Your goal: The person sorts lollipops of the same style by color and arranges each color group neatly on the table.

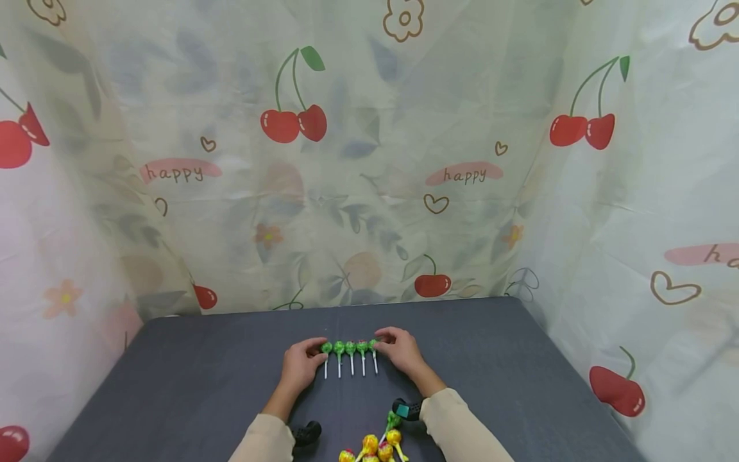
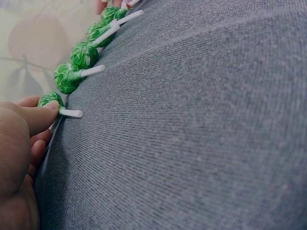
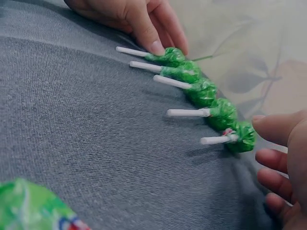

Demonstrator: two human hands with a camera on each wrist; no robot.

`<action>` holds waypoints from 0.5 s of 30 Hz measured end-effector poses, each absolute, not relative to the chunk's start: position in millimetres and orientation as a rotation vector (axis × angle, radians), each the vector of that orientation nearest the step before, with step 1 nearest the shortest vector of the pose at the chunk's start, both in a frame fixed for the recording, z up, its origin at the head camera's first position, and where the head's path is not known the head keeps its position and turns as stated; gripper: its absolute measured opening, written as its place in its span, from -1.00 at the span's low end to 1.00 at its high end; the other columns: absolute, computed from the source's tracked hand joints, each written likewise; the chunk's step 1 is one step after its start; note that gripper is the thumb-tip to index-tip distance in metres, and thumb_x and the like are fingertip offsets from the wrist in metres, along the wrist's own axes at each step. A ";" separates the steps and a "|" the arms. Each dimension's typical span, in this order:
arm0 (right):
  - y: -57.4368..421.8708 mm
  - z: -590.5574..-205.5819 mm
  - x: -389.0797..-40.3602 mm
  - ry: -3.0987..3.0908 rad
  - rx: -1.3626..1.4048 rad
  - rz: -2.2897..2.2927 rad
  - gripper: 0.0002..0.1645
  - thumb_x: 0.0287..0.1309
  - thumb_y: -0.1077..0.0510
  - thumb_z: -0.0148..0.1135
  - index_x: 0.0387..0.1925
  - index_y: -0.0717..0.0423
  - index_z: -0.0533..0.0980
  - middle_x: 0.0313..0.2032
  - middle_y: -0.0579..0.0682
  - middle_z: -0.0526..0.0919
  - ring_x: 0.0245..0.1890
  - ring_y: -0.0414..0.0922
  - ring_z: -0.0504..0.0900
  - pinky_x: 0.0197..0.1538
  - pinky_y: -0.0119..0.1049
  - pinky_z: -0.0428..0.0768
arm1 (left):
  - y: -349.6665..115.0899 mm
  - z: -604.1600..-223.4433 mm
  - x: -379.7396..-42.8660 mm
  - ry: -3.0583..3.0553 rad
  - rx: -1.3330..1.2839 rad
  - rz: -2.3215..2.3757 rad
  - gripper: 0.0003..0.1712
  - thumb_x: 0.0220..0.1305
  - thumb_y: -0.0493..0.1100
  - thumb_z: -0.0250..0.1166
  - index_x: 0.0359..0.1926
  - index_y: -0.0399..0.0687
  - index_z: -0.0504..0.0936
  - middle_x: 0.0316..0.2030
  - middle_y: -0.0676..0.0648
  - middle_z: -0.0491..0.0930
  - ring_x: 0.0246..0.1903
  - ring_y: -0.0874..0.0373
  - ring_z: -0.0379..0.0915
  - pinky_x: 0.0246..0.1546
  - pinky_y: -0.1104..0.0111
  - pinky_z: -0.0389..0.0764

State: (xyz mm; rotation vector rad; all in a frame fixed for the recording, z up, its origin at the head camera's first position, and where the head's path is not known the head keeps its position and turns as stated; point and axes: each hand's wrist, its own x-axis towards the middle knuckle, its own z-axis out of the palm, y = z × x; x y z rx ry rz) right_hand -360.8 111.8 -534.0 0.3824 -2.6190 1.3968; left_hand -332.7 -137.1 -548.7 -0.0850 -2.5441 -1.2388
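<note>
1. Middle lollipop (image 1: 351, 348): green wrapper, white stick pointing toward the person, lying down.
2. Second lollipop (image 1: 339, 348): green, just left of the middle lollipop.
3. Fourth lollipop (image 1: 362, 347): green, just right of it.
4. Leftmost lollipop (image 1: 326, 348): farthest left of it, pinched by the left hand (image 1: 300, 367).
5. Rightmost lollipop (image 1: 373, 345): farthest right of it, beside the right hand (image 1: 402, 351).
</note>
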 end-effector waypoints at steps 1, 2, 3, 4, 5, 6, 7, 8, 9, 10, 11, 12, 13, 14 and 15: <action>112.3 -532.8 -360.4 -2.619 0.374 1.409 -0.74 0.11 0.18 0.40 -0.14 0.17 0.66 -0.42 -0.11 0.59 -0.41 -0.17 0.50 -0.29 -0.24 0.47 | -137.2 -548.5 -332.6 -2.541 -0.084 -1.242 -0.68 0.10 -0.31 0.44 -0.07 -0.10 0.73 -0.41 0.05 0.61 -0.41 0.18 0.46 -0.35 0.24 0.47; 112.9 -531.7 -360.0 -2.619 0.376 1.411 -0.73 0.12 0.18 0.39 -0.13 0.18 0.65 -0.41 -0.10 0.59 -0.40 -0.17 0.50 -0.29 -0.24 0.47 | -137.3 -548.7 -332.7 -2.538 -0.088 -1.239 -0.68 0.10 -0.31 0.44 -0.07 -0.10 0.73 -0.41 0.05 0.61 -0.42 0.19 0.46 -0.36 0.23 0.47; 113.6 -530.9 -359.5 -2.620 0.379 1.412 -0.73 0.13 0.17 0.38 -0.12 0.18 0.65 -0.40 -0.11 0.58 -0.39 -0.16 0.50 -0.29 -0.24 0.47 | -137.3 -548.9 -332.7 -2.541 -0.086 -1.241 -0.68 0.10 -0.31 0.44 -0.06 -0.09 0.73 -0.41 0.05 0.61 -0.41 0.18 0.47 -0.35 0.23 0.48; 114.5 -529.9 -358.6 -2.620 0.382 1.417 -0.72 0.14 0.17 0.38 -0.11 0.18 0.64 -0.40 -0.10 0.58 -0.39 -0.16 0.50 -0.30 -0.24 0.47 | -137.3 -548.8 -332.6 -2.544 -0.090 -1.241 -0.68 0.11 -0.30 0.44 -0.06 -0.09 0.73 -0.41 0.05 0.61 -0.41 0.18 0.47 -0.34 0.23 0.48; 115.3 -528.9 -357.7 -2.622 0.384 1.421 -0.72 0.14 0.16 0.38 -0.10 0.18 0.64 -0.40 -0.10 0.58 -0.39 -0.16 0.50 -0.30 -0.23 0.47 | -137.5 -549.2 -332.9 -2.549 -0.087 -1.244 -0.68 0.11 -0.30 0.43 -0.05 -0.08 0.73 -0.41 0.05 0.61 -0.41 0.19 0.47 -0.34 0.23 0.48; 116.2 -528.3 -356.6 -2.625 0.387 1.423 -0.72 0.15 0.16 0.38 -0.10 0.18 0.64 -0.40 -0.10 0.58 -0.39 -0.16 0.50 -0.30 -0.23 0.47 | -137.4 -549.4 -333.1 -2.552 -0.084 -1.250 -0.67 0.11 -0.30 0.43 -0.05 -0.07 0.73 -0.40 0.05 0.61 -0.40 0.19 0.47 -0.33 0.23 0.48; 117.0 -526.9 -355.1 -2.626 0.389 1.422 -0.72 0.15 0.16 0.38 -0.10 0.18 0.64 -0.40 -0.10 0.58 -0.39 -0.15 0.50 -0.30 -0.23 0.48 | -137.5 -549.5 -333.2 -2.556 -0.082 -1.254 -0.67 0.12 -0.30 0.43 -0.05 -0.07 0.73 -0.40 0.05 0.61 -0.39 0.19 0.47 -0.32 0.23 0.48; 117.7 -526.3 -353.8 -2.630 0.390 1.416 -0.72 0.14 0.16 0.38 -0.10 0.17 0.64 -0.40 -0.10 0.57 -0.39 -0.16 0.50 -0.31 -0.23 0.48 | -137.5 -549.7 -333.3 -2.562 -0.081 -1.254 -0.67 0.12 -0.29 0.43 -0.04 -0.06 0.72 -0.39 0.05 0.62 -0.39 0.19 0.48 -0.32 0.23 0.48; 118.4 -525.9 -352.6 -2.635 0.392 1.408 -0.73 0.14 0.16 0.38 -0.11 0.16 0.64 -0.41 -0.11 0.57 -0.39 -0.16 0.50 -0.31 -0.23 0.48 | -137.4 -549.5 -333.3 -2.567 -0.076 -1.257 -0.67 0.13 -0.29 0.43 -0.04 -0.06 0.72 -0.39 0.05 0.62 -0.38 0.19 0.48 -0.31 0.23 0.48; 119.0 -525.3 -351.1 -2.640 0.397 1.400 -0.74 0.14 0.16 0.38 -0.12 0.15 0.64 -0.41 -0.11 0.57 -0.40 -0.16 0.50 -0.32 -0.23 0.48 | -137.2 -549.3 -333.2 -2.568 -0.070 -1.262 -0.67 0.13 -0.29 0.43 -0.04 -0.05 0.72 -0.39 0.05 0.61 -0.38 0.19 0.47 -0.31 0.24 0.47; 119.4 -525.0 -349.7 -2.647 0.402 1.388 -0.75 0.14 0.16 0.38 -0.12 0.14 0.64 -0.42 -0.11 0.56 -0.41 -0.16 0.50 -0.32 -0.23 0.47 | -137.1 -549.4 -333.3 -2.566 -0.073 -1.258 -0.67 0.13 -0.29 0.43 -0.04 -0.06 0.72 -0.39 0.05 0.61 -0.38 0.19 0.47 -0.31 0.23 0.47; 120.0 -525.0 -348.0 -2.652 0.410 1.375 -0.75 0.14 0.16 0.38 -0.13 0.13 0.65 -0.43 -0.12 0.56 -0.42 -0.17 0.49 -0.33 -0.24 0.47 | -136.8 -548.8 -333.0 -2.564 -0.070 -1.263 -0.67 0.13 -0.29 0.43 -0.04 -0.06 0.72 -0.39 0.05 0.61 -0.38 0.19 0.47 -0.31 0.24 0.47; 120.7 -524.9 -346.2 -2.656 0.416 1.366 -0.76 0.14 0.16 0.38 -0.14 0.12 0.65 -0.44 -0.13 0.55 -0.43 -0.18 0.48 -0.33 -0.24 0.46 | -136.5 -548.2 -332.8 -2.563 -0.067 -1.266 -0.68 0.12 -0.29 0.43 -0.05 -0.06 0.73 -0.39 0.05 0.61 -0.38 0.19 0.47 -0.31 0.24 0.47; 121.3 -525.2 -344.5 -2.659 0.422 1.355 -0.77 0.15 0.16 0.38 -0.15 0.11 0.65 -0.45 -0.14 0.55 -0.44 -0.18 0.48 -0.34 -0.25 0.46 | -136.3 -547.9 -332.8 -2.562 -0.065 -1.270 -0.68 0.12 -0.29 0.43 -0.05 -0.06 0.73 -0.40 0.05 0.61 -0.39 0.19 0.47 -0.31 0.24 0.47; 122.0 -525.1 -342.3 -2.658 0.428 1.355 -0.78 0.15 0.16 0.38 -0.15 0.10 0.65 -0.46 -0.14 0.55 -0.45 -0.18 0.47 -0.35 -0.26 0.45 | -136.1 -547.5 -332.8 -2.560 -0.063 -1.274 -0.68 0.12 -0.29 0.43 -0.05 -0.06 0.73 -0.40 0.05 0.61 -0.39 0.19 0.47 -0.32 0.24 0.47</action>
